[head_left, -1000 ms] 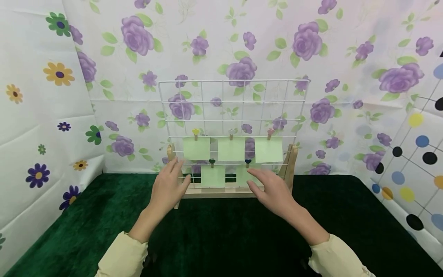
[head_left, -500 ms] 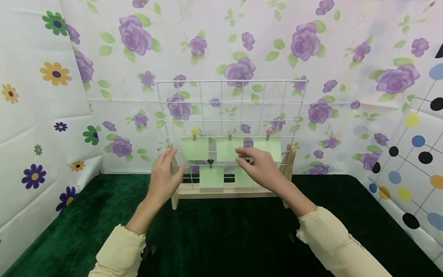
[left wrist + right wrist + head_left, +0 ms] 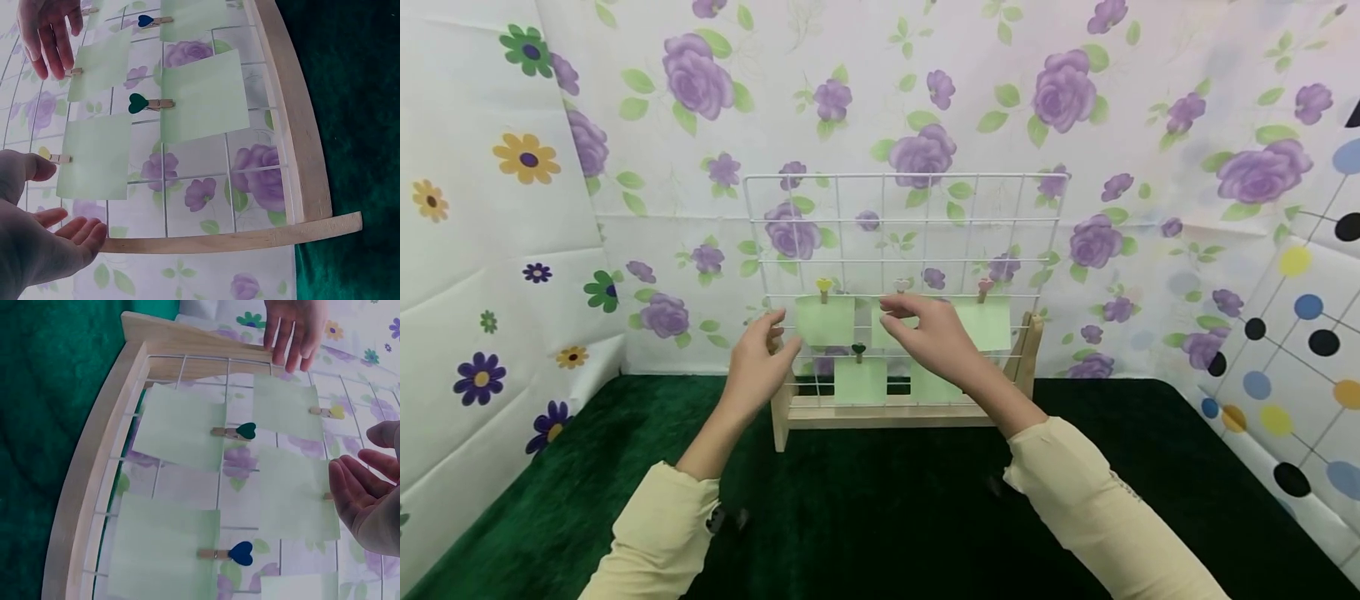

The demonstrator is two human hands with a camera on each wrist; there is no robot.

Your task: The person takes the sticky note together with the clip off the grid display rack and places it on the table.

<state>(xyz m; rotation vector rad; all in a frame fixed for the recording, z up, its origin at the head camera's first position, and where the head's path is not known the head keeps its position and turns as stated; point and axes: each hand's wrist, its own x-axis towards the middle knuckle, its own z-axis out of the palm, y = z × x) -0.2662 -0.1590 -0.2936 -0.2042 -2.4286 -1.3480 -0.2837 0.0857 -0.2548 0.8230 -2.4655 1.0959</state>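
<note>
right hand over the upper middle note, thumb and fingers apart

the white heart clothespin shows just above its fingertips, long axis upright, running from the heart down to the note's top edge; this hand is the nearer, though contact cannot be told. the left hand, also empty with thumb and fingers apart, lies just left of the upper left note. the pale-green notes hang on a white wire grid in a wooden stand, on a desk covered in dark green plush; a purple-rose curtain is behind, a polka-dot cloth to the right.
</note>
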